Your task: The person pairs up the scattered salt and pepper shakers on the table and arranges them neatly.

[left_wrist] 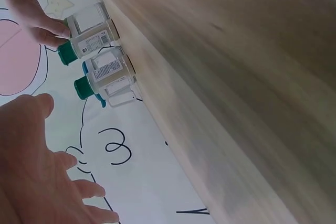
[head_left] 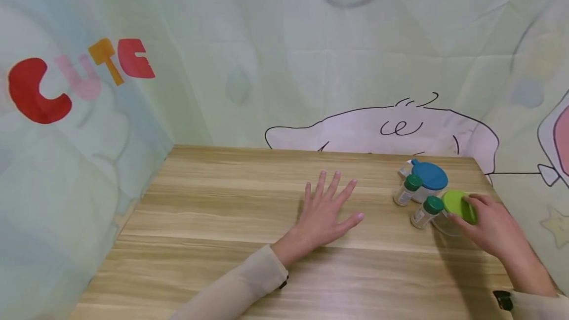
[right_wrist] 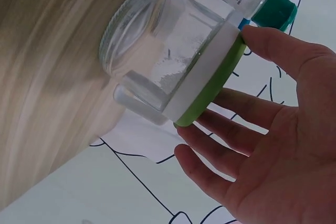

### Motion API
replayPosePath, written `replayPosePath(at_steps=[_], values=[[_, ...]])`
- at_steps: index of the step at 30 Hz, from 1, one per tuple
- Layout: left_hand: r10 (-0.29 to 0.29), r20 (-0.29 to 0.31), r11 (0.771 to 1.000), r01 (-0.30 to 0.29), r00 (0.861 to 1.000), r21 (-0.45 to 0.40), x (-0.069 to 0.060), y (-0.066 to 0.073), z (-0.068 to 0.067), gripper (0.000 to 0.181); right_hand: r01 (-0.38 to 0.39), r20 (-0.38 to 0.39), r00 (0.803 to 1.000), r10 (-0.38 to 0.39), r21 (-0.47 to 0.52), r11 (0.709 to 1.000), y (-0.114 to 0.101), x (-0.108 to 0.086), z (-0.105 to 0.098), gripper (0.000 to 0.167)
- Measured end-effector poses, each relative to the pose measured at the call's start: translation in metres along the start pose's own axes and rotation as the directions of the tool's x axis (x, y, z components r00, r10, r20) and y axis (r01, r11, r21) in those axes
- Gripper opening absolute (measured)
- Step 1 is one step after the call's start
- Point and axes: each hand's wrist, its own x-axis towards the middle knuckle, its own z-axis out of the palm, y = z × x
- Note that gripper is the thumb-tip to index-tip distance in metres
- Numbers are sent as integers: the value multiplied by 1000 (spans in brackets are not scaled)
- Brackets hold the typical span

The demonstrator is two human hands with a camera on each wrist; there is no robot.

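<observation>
On the right of the table stands a clear glass jar (right_wrist: 173, 40) with a side handle and a green lid (head_left: 455, 204). My right hand (head_left: 495, 223) grips that lid by its edges, thumb on one side and fingers on the other; the jar's base appears to be on the table. Close beside it are two small shaker bottles with green caps, a nearer bottle (head_left: 426, 212) and a farther bottle (head_left: 406, 190). Behind them is a similar jar with a blue lid (head_left: 428, 176). My left hand (head_left: 317, 214) is spread over the middle of the table, holding nothing.
The wood-grain table (head_left: 213, 201) ends against a printed cloth backdrop (head_left: 266, 63) at the back and sides. All the containers stand grouped near the table's right edge.
</observation>
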Motion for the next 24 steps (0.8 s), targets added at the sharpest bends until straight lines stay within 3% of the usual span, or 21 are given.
replayPosePath(at_steps=[7, 24], values=[[13, 4, 1000, -13, 1000, 1, 0, 8, 3, 79, 10, 13, 1000, -10, -10, 1000, -2, 2, -1, 76], [51, 31, 998, -50, 998, -50, 26, 49, 4, 71, 48, 1, 999, -48, -45, 998, -8, 5, -6, 64]])
